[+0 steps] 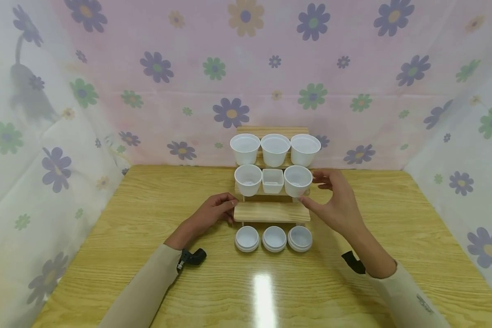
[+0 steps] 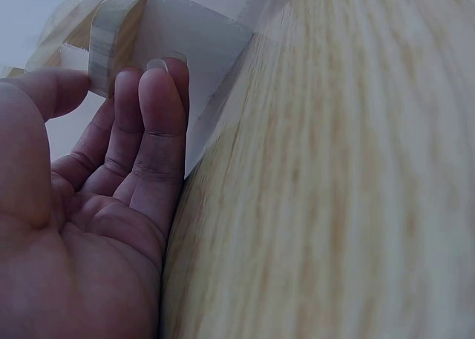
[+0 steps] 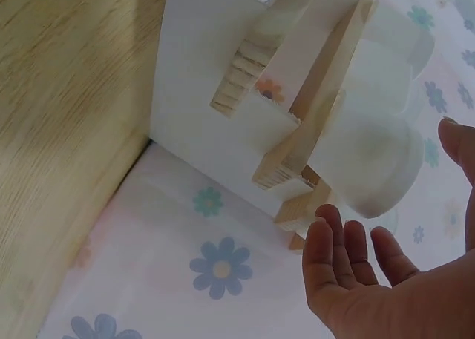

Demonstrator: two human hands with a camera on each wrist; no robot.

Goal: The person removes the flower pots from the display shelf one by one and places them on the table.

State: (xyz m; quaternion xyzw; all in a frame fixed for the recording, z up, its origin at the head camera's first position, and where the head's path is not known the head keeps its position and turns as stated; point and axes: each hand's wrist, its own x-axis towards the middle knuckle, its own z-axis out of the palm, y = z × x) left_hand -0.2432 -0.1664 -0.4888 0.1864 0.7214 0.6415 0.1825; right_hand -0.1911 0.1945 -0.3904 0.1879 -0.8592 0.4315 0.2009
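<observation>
A tiered wooden display stand is in the middle of the head view, its lowest step bare. My left hand is at that step's left end, thumb on one side and fingers on the other in the left wrist view, pinching the board end. My right hand is beside the white round pot at the right end of the middle step. Its thumb and fingers are spread around the pot, with a gap showing in the right wrist view. A square white pot and another round pot share that step.
Three white pots line the upper step. Three low white bowls sit on the wooden table in front of the stand. A flowered cloth hangs close behind, with more cloth at both sides.
</observation>
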